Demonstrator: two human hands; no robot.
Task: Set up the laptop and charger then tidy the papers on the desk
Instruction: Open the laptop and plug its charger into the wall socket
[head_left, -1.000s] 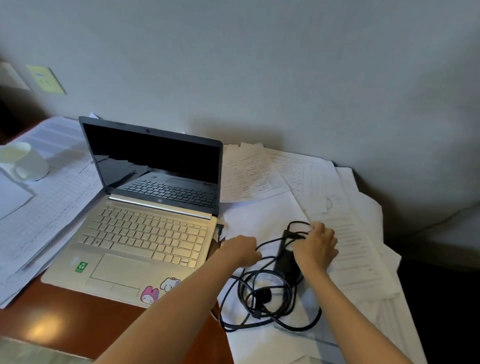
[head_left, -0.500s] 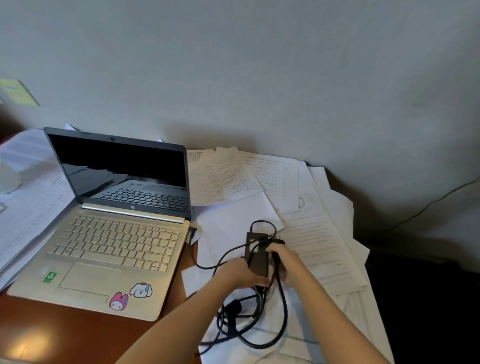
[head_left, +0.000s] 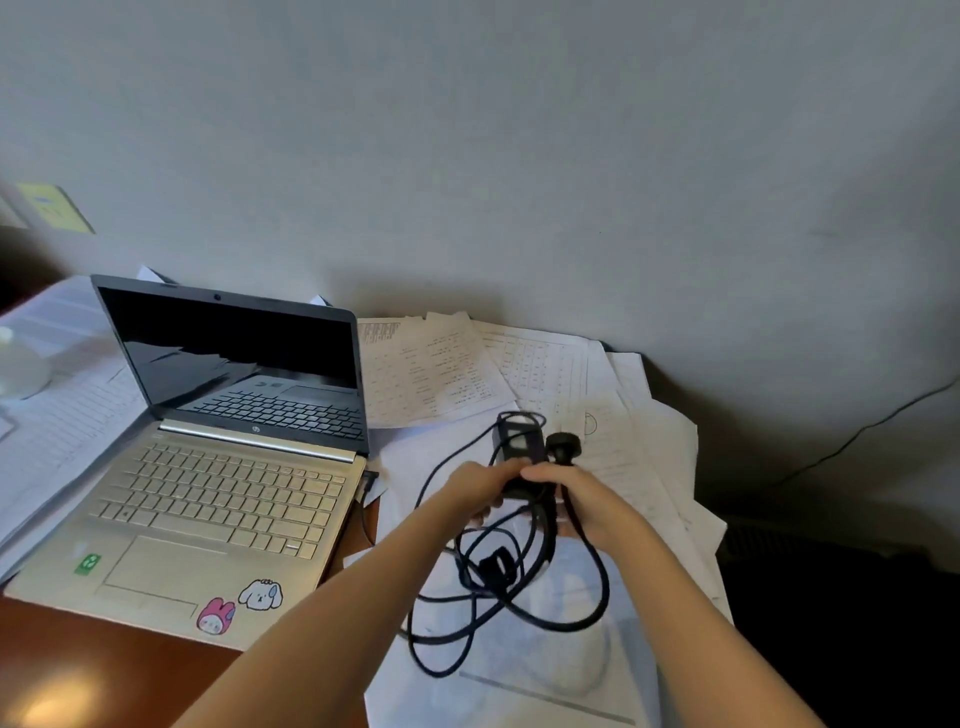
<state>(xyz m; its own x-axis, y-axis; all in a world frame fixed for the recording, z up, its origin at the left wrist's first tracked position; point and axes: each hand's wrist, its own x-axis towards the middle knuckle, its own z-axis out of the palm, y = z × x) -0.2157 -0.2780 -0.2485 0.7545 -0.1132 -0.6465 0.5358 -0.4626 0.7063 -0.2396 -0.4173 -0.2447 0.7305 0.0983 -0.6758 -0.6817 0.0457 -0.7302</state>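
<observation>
A gold laptop (head_left: 218, 499) stands open on the desk at the left, its screen dark. A thin cable runs into its right side. Right of it, both my hands hold the black charger brick (head_left: 519, 449) above the papers (head_left: 436, 369). My left hand (head_left: 480, 491) grips the brick's near end from the left. My right hand (head_left: 574, 496) grips the same end and the cable from the right. A round black plug (head_left: 566, 446) sticks up beside my right hand. Tangled black cable loops (head_left: 493, 587) hang below my hands over the sheets.
Loose printed sheets cover the desk's right half to its edge (head_left: 696, 519) and lie under the laptop's left side. A white cup (head_left: 18, 371) sits at far left. A dark wire (head_left: 852, 441) runs along the wall at right. Bare brown desk (head_left: 78, 670) shows at the front left.
Both hands closed round the charger brick and lifted it off the papers. The plug now stands up beside my right hand, and the cable loops hang lower.
</observation>
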